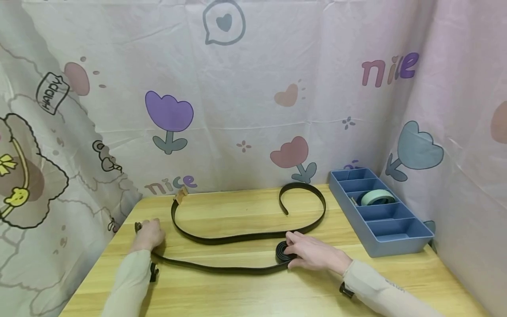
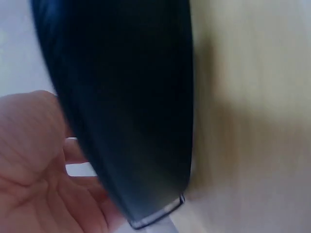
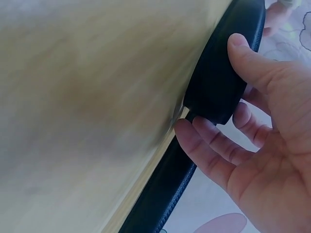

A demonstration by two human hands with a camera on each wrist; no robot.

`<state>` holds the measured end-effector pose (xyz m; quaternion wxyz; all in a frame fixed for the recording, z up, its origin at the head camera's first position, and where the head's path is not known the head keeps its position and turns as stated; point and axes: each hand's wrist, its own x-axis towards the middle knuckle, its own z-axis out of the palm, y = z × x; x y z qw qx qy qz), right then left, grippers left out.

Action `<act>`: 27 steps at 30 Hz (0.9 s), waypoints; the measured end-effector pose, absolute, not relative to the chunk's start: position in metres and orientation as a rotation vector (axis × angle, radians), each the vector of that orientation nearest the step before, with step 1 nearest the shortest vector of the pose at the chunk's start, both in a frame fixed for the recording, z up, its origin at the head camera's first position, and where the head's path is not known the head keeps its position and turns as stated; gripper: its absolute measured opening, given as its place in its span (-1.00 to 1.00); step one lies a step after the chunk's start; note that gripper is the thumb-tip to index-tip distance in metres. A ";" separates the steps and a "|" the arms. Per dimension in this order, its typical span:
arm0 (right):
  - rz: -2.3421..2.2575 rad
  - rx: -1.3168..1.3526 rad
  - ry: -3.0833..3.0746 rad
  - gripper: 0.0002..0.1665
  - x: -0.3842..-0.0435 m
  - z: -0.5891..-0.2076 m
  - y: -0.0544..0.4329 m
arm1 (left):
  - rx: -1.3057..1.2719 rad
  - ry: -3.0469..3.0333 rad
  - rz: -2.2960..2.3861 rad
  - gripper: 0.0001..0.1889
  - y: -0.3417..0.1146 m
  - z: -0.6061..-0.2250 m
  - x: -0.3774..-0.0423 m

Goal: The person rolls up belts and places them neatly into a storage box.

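Note:
A dark leather belt (image 1: 222,269) lies on edge across the front of the table, its right end wound into a tight coil (image 1: 283,252). My right hand (image 1: 314,253) holds this coil; in the right wrist view the thumb (image 3: 243,48) lies against its side and the fingers curl below. At the belt's left end, my left hand (image 1: 149,235) grips it near a dark buckle (image 1: 137,226). In the left wrist view the black strap (image 2: 126,116) hides most of the fingers. Behind lies a second dark belt (image 1: 237,239), uncoiled, with a gold buckle (image 1: 181,195).
A blue divided tray (image 1: 356,224) stands at the table's right edge. One compartment holds a pale green coiled strap (image 1: 376,194) with a small metal piece beside it. Printed curtains (image 1: 245,88) hang behind and on both sides of the wooden table (image 1: 222,297).

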<state>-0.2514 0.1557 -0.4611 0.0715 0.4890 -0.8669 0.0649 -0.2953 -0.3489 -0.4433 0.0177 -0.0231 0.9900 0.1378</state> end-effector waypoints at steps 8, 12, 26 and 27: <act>0.200 1.447 -2.638 -0.65 -0.249 -0.462 0.154 | 0.005 3.218 0.440 -0.67 -0.300 -0.443 -0.286; 0.202 1.409 -2.661 -0.64 -0.248 -0.461 0.153 | 0.121 3.264 0.547 -0.82 -0.258 -0.436 -0.278; 0.215 1.380 -2.706 -0.70 -0.245 -0.461 0.151 | 0.887 3.182 0.507 -0.68 -0.123 -0.451 -0.240; 0.214 1.380 -2.702 -0.71 -0.245 -0.461 0.151 | 0.937 3.143 0.477 -0.57 -0.116 -0.452 -0.237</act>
